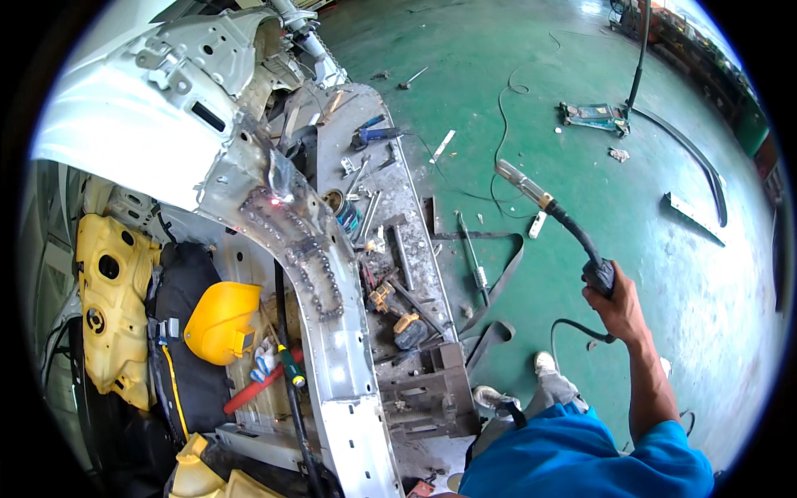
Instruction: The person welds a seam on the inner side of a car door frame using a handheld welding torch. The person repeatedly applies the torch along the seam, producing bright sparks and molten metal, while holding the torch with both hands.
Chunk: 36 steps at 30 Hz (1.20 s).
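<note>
My right hand (617,303) is closed around the black handle of a welding torch (573,228). Its metal nozzle points up and to the left, above the green floor and apart from the car body. Its cable hangs below the hand. My left hand is out of the picture. To the left lies the bare metal car body rail (311,257), with rows of round weld spots along a patch. One spot (276,202) near the patch's upper end glows red.
A steel bench (432,286) beside the rail carries a blue angle grinder (375,135), a cordless drill (408,330), a can (336,201) and loose tools. A yellow welding mask (222,324) lies inside the car body. Straps and cables cross the floor; a floor jack (594,118) stands farther off.
</note>
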Motion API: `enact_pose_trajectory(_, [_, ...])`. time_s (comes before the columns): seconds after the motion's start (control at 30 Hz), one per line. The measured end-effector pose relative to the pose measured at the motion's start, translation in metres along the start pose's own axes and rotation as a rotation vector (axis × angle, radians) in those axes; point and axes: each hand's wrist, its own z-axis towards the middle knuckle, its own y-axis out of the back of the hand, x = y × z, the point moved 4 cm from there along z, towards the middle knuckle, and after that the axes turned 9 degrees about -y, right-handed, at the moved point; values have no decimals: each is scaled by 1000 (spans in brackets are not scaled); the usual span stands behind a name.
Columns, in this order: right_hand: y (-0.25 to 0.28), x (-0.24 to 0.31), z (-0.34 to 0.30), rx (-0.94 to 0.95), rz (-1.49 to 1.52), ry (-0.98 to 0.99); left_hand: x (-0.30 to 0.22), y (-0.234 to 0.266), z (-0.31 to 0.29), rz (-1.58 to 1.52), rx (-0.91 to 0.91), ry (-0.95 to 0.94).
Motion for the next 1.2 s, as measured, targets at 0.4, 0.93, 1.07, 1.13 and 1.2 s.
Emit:
enact_pose_trajectory(0.4, [35,-73,62,228,-106,-30,71,-77,-50,-381,94,463])
enact_pose_trajectory(0.93, [74,-120,93,273,-99,15,93,-174,-73,-210,-55,550])
enact_pose_trajectory(1.07, [72,-120,81,279,-84,31,84,-167,-77,-133,-131,533])
enact_pose_trajectory(1.13, [69,-120,71,289,-51,46,82,-154,-81,-96,-206,531])
enact_pose_trajectory(1.2, [67,-119,61,263,-78,75,84,-127,-87,151,-297,465])
